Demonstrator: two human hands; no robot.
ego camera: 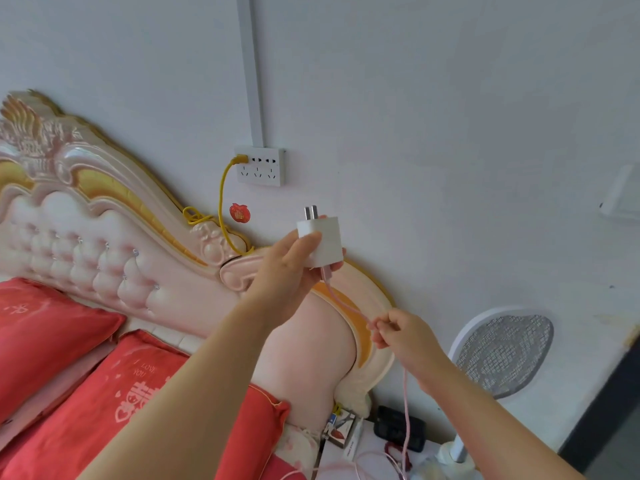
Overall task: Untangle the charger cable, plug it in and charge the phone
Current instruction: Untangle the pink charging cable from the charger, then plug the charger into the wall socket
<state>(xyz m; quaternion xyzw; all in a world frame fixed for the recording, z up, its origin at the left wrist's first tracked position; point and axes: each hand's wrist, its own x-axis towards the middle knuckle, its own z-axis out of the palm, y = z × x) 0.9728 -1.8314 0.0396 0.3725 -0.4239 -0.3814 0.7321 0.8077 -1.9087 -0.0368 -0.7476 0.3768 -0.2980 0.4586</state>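
Observation:
My left hand (289, 271) grips a white charger block (323, 242), its two metal prongs pointing up toward the white wall socket strip (260, 167), which is well above and to the left of it. A pink cable (346, 303) leaves the block's underside and runs down to my right hand (403, 336), which pinches it between fingertips. Below that hand the cable (406, 420) hangs down to the bedside table and loops there. No phone can be clearly made out.
A yellow cable (221, 199) is plugged into the strip's left socket and drapes over the pink headboard (104, 244). Red pillows (114, 386) lie on the bed. A mesh racket-shaped swatter (504, 351) and a dark device (398, 427) stand on the bedside table (367, 455).

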